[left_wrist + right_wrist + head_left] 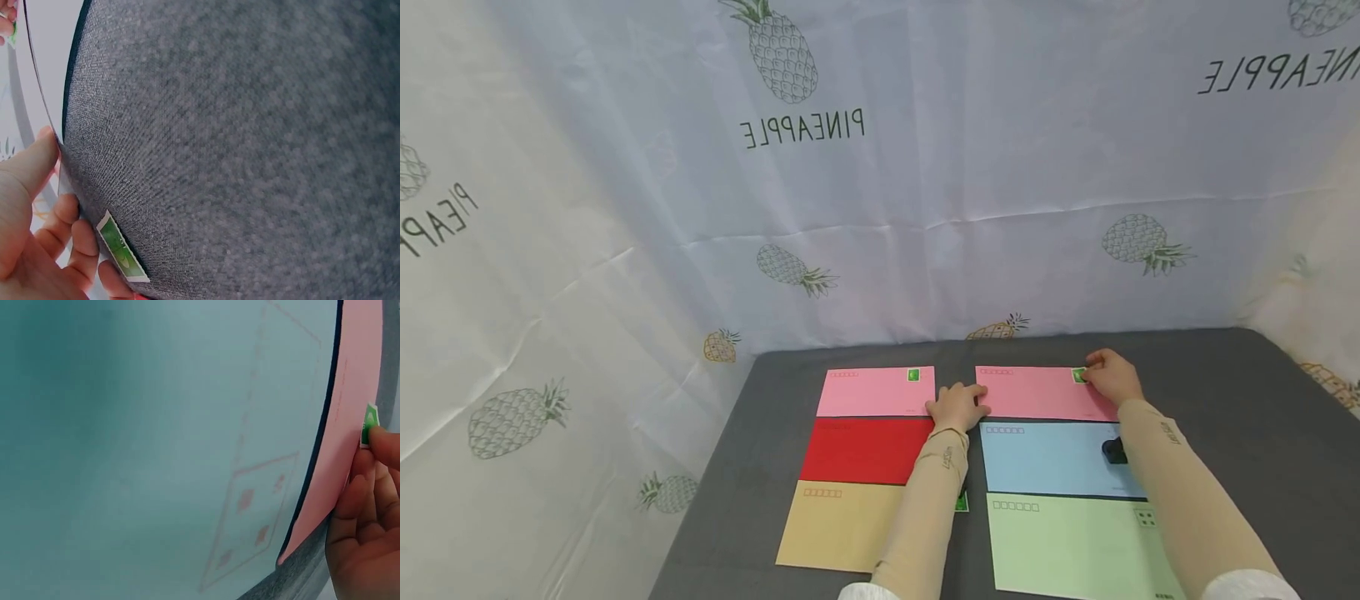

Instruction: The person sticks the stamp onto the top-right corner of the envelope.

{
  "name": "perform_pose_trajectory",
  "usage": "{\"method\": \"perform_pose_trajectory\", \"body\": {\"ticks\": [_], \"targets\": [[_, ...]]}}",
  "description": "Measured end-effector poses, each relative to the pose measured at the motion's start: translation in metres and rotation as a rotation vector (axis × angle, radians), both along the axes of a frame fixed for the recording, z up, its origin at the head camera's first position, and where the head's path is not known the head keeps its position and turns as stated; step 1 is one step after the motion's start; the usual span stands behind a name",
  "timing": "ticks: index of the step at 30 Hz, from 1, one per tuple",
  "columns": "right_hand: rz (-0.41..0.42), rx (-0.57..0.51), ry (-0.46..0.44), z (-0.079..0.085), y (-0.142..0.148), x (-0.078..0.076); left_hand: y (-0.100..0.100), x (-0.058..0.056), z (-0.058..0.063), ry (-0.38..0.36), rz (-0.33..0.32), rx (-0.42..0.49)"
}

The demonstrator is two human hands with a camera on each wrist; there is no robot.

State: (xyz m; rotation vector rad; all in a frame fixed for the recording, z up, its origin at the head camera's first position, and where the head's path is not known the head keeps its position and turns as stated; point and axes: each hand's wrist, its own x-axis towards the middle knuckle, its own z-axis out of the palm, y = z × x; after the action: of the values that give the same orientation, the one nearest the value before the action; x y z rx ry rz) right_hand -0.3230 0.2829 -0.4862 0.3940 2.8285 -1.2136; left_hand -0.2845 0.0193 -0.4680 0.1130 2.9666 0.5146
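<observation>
Your right hand [1116, 380] pinches the green stamp [1078, 376] between thumb and finger at the top right corner of the right pink envelope [1037, 393]. Your left hand [957, 407], fingers spread, touches that envelope's left edge on the tabletop [1232, 400].

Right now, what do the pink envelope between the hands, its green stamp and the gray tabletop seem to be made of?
Pink envelope: probably matte paper, flat and without glare. Green stamp: likely paper, thin with a white border; finish unclear. Gray tabletop: apparently covered in dull fabric, given its fine, flecked weave.
</observation>
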Motion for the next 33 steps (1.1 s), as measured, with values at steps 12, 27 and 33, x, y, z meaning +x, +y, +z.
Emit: {"method": "perform_pose_trajectory", "body": {"ticks": [12,27,33], "targets": [[-0.002,0.105,-0.030,0.006,-0.011,0.002,-0.002,-0.001,-0.001,0.006,-0.006,0.005],[0.007,0.125,-0.031,0.006,-0.010,0.002,-0.002,0.000,-0.001,0.015,-0.001,-0.007],[-0.006,0.117,-0.057,0.005,-0.012,0.002,-0.002,0.002,0.000,0.004,-0.007,-0.004]]}}
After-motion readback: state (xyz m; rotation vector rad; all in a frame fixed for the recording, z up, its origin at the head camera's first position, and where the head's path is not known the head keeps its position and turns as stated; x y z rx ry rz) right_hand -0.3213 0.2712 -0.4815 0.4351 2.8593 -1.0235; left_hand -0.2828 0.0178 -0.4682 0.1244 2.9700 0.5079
